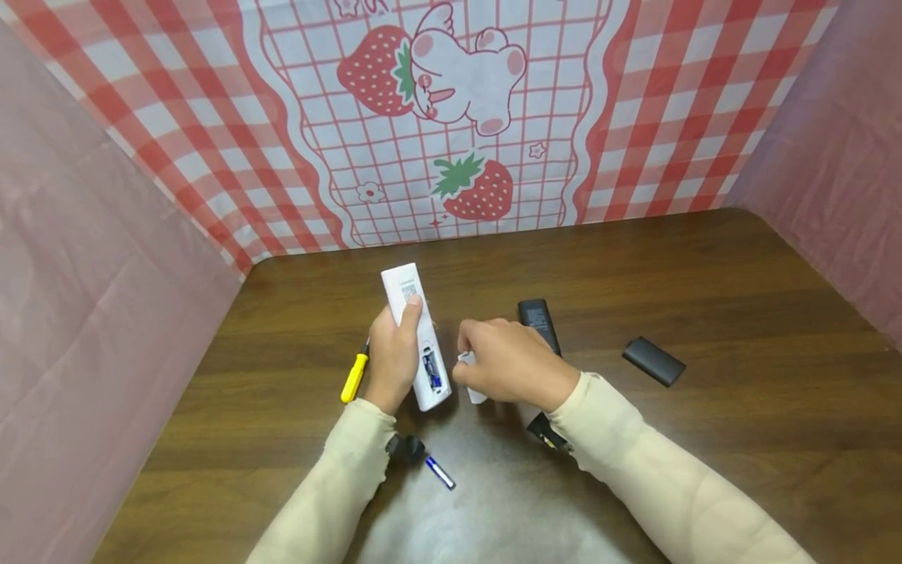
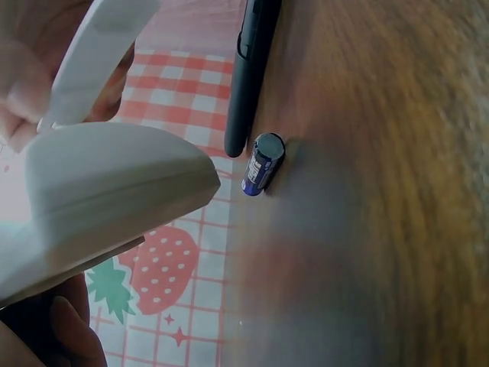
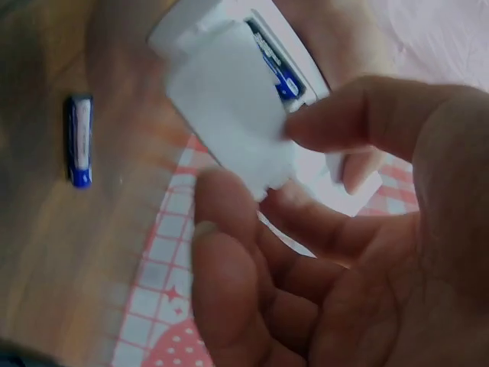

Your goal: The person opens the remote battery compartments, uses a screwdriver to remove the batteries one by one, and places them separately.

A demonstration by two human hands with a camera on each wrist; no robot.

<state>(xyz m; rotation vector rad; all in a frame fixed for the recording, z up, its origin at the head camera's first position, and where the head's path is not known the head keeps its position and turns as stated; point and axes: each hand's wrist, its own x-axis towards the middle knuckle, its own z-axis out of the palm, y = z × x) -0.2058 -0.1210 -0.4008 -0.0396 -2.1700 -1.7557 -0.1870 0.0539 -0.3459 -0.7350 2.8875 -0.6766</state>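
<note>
My left hand grips a white remote, its thumb on the back near a printed label. Blue batteries lie in the uncovered compartment at the remote's near end. Just to the right, my right hand pinches a white battery cover between thumb and fingers. In the right wrist view the cover hangs beside the compartment, partly hiding it; whether it touches the remote I cannot tell. A loose blue battery lies on the table nearer to me.
A yellow-handled screwdriver lies left of my left hand. Behind my right hand is a black remote, partly hidden. A black cover-like piece rests farther right on the wooden table. A checked cloth hangs at the back.
</note>
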